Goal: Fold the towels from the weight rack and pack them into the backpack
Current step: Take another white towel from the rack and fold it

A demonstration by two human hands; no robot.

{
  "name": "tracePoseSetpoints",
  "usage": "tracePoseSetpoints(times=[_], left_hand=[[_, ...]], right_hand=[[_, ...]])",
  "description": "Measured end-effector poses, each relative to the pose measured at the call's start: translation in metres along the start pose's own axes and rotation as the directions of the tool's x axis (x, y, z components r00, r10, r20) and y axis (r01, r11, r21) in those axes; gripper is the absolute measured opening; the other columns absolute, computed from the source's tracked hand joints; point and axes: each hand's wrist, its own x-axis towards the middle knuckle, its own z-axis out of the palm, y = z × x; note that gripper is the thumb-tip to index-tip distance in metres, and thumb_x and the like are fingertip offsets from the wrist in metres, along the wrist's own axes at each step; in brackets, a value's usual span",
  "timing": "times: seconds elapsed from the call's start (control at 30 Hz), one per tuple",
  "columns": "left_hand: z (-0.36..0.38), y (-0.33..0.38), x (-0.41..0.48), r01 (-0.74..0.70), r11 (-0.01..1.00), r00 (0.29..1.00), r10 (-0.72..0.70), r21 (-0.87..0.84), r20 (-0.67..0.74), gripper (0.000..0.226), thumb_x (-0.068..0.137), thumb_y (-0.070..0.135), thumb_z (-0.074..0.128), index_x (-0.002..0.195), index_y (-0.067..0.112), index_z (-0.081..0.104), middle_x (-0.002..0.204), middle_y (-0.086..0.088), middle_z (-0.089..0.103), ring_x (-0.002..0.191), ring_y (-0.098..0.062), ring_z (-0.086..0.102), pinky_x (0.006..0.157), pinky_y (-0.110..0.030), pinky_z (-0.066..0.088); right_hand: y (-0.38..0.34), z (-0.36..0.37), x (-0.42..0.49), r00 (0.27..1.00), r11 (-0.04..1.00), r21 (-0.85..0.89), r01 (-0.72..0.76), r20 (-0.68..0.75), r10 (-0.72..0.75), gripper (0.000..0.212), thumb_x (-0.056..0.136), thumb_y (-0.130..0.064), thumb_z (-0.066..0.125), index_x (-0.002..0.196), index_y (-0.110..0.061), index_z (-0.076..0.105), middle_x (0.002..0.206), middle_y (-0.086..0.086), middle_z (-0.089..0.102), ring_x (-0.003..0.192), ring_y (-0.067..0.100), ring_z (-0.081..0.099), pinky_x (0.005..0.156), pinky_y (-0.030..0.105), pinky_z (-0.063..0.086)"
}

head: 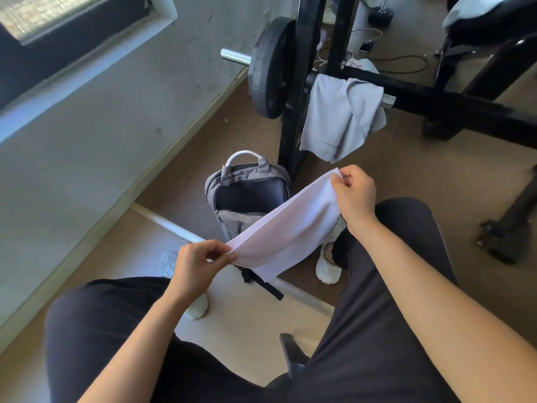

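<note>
Thumb and curled fingers of the left hand [194, 269] pinch the near corner of a white towel [287, 225]. The right hand [353, 193] pinches the far corner in the same manner, higher up and further from the body. Between the two hands the cloth is stretched in the air as a long band, and its lower edge hangs down in a soft fold. The person sits, with black trousers [386, 286] on both legs, and the towel is above the gap between the knees.

Under the towel a grey backpack [232, 219] stands on the floor [232, 135], between two white shoes [327, 267]. Its main compartment is unzipped and looks dark inside. A white handle [245, 154] rises at its top. The hanging towel hides the right lower part of the backpack from this view.

Just behind the backpack stands the black weight rack [308, 24]. A grey towel [340, 114] is draped over a chrome peg [388, 100] of the rack, not folded, with its corners hanging down toward the floor. On the other side of the same upright, a black weight plate [270, 68] sits on a chrome bar [235, 57]. At the top right edge a pale cloth [476, 7] lies on a black padded seat; I cannot tell whether it is a towel.
</note>
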Motion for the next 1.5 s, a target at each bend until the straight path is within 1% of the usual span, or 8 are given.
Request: tracePoseSetpoints(times=[0.17,0.37,0.53,0.67,0.9,1.17,1.33,1.5], left_hand=[[-0.004,0.003,0.002,0.063,0.996,0.950,-0.078,-0.059,-0.302,0.010,0.083,0.022,0.085,0.082,0.028,0.078,0.069,0.003,0.072,0.064,-0.016,0.064,0.068,-0.027,0.050],[-0.017,0.013,0.001,0.137,0.982,0.791,-0.188,-0.131,-0.583,0.010,0.089,0.027,0.078,0.093,0.020,0.073,0.069,0.009,0.062,0.064,0.000,0.058,0.066,-0.008,0.039],[-0.024,0.008,0.006,0.213,0.953,0.786,-0.298,-0.214,-0.542,0.010,0.093,0.028,0.072,0.102,0.023,0.071,0.075,0.002,0.065,0.071,-0.011,0.059,0.071,-0.022,0.044],[-0.041,0.008,0.005,0.047,0.818,0.910,-0.272,-0.573,-0.313,0.025,0.102,0.022,0.063,0.078,0.027,0.072,0.072,0.008,0.067,0.068,-0.010,0.060,0.066,-0.018,0.050],[-0.026,0.008,0.008,0.027,0.925,0.880,-0.201,-0.378,-0.430,0.016,0.102,0.015,0.062,0.090,0.027,0.063,0.100,0.012,0.072,0.087,0.002,0.064,0.080,-0.014,0.047],[-0.028,0.003,0.012,0.199,0.922,0.886,-0.314,-0.333,-0.341,0.021,0.092,0.028,0.061,0.085,0.008,0.060,0.070,0.001,0.055,0.058,-0.004,0.046,0.058,-0.026,0.040],[-0.030,-0.003,0.013,0.207,0.929,0.850,-0.326,-0.307,-0.413,0.022,0.098,0.027,0.062,0.077,0.025,0.057,0.072,0.008,0.053,0.065,-0.007,0.046,0.064,-0.028,0.040],[-0.031,-0.007,0.012,0.205,0.943,0.829,-0.310,-0.262,-0.465,0.023,0.098,0.030,0.065,0.081,0.015,0.060,0.071,0.005,0.053,0.066,-0.012,0.046,0.067,-0.033,0.040]], right_hand=[[0.002,-0.001,0.000,1.000,1.000,-0.030,-0.006,0.004,0.006,0.008,0.097,-0.020,0.061,0.092,-0.015,0.063,0.080,0.000,0.063,0.072,0.009,0.057,0.069,0.031,0.051],[0.002,0.002,-0.006,0.937,0.994,-0.109,-0.007,0.347,0.045,0.010,0.094,-0.021,0.066,0.091,-0.012,0.068,0.080,0.008,0.070,0.083,0.020,0.066,0.078,0.040,0.055],[-0.010,0.002,-0.016,0.915,0.985,-0.115,0.131,0.396,-0.076,0.014,0.096,-0.018,0.063,0.086,-0.008,0.061,0.064,0.011,0.060,0.061,0.020,0.057,0.060,0.029,0.046],[-0.023,-0.015,-0.017,0.752,0.910,0.309,-0.277,0.659,0.005,0.011,0.099,-0.014,0.060,0.088,-0.010,0.060,0.073,0.014,0.054,0.059,0.018,0.052,0.050,0.028,0.042],[-0.005,0.007,-0.016,0.944,0.994,0.021,0.109,0.311,-0.110,0.006,0.096,-0.018,0.065,0.095,-0.011,0.066,0.086,0.003,0.069,0.083,0.015,0.065,0.071,0.027,0.052],[-0.005,0.009,-0.024,0.601,0.957,-0.289,-0.035,0.759,0.251,0.011,0.095,-0.011,0.063,0.091,-0.001,0.066,0.081,0.013,0.064,0.069,0.016,0.063,0.054,0.021,0.051],[0.002,0.012,-0.016,0.818,0.984,-0.178,-0.023,0.562,0.121,0.013,0.095,-0.015,0.064,0.092,-0.003,0.063,0.085,0.020,0.066,0.080,0.033,0.064,0.075,0.044,0.057],[0.001,0.013,-0.021,0.850,0.992,-0.109,-0.064,0.514,0.111,0.014,0.098,-0.017,0.062,0.097,-0.003,0.064,0.087,0.016,0.069,0.086,0.025,0.067,0.073,0.037,0.060]])
